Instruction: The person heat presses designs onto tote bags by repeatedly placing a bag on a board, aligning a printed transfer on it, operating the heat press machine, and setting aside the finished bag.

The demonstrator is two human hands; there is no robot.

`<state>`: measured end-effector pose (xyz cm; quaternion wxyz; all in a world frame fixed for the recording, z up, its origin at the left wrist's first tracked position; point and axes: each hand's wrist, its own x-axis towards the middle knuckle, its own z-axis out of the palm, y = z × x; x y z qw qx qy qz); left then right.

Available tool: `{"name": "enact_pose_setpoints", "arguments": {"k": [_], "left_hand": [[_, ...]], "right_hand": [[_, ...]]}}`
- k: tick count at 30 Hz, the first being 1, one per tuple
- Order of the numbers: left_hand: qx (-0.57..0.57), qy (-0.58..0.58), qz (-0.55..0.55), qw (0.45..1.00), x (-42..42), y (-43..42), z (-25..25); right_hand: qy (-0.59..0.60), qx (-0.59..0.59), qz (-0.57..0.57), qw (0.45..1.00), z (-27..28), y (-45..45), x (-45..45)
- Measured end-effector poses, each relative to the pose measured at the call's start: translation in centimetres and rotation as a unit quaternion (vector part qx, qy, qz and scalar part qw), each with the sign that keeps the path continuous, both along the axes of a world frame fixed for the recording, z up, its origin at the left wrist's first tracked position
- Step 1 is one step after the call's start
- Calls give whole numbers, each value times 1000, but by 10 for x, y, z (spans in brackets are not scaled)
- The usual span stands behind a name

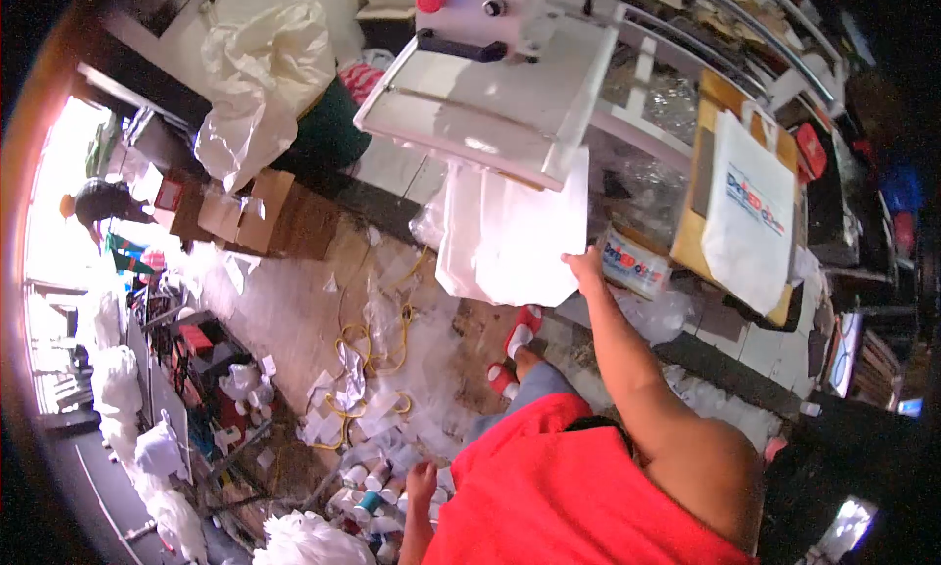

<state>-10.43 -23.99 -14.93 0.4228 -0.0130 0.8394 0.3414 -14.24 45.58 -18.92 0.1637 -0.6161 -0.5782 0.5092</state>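
My right hand (585, 267) reaches forward, its fingers closed on the right edge of a blank white cloth bag (510, 237). The bag hangs down from under the front of a heat press (480, 104), and its upper part is hidden below the press plate. A printed white tote bag (750, 212) with red and blue lettering lies on a board to the right. Low at my left side hangs my left hand (420, 481), its fingers curled with nothing visible in them.
A small printed box (634, 262) sits right of my right hand. Yellow cord (368, 349) and scraps litter the floor, with several spools (371, 496) near my left hand. Cardboard boxes (250, 212) and a large white sack (260, 85) stand at the left.
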Motion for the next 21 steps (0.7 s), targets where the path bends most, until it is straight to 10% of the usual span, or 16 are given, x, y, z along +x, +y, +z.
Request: {"name": "enact_pose_setpoints", "arguments": {"k": [2, 6, 9, 10, 13, 18, 20, 21], "left_hand": [[33, -104, 172, 979, -33, 107, 58], [292, -380, 245, 843, -89, 267, 127], [353, -47, -171, 919, -120, 334, 132], [311, -145, 12, 939, -106, 391, 247], [303, 47, -189, 933, -113, 463, 350], [480, 478, -236, 697, -86, 650, 487], [530, 667, -187, 489, -65, 705, 550], [540, 688, -118, 469, -39, 716, 583]], "right_hand": [[201, -93, 40, 974, 84, -25, 36], [144, -137, 54, 979, 219, -68, 120], [183, -77, 76, 977, 305, -82, 178], [230, -84, 77, 966, 337, -82, 195], [251, -24, 97, 963, 392, -51, 242], [222, 285, 42, 932, 524, 80, 286], [258, 489, -12, 833, 597, 108, 304], [284, 659, -36, 695, 630, 113, 309]]}}
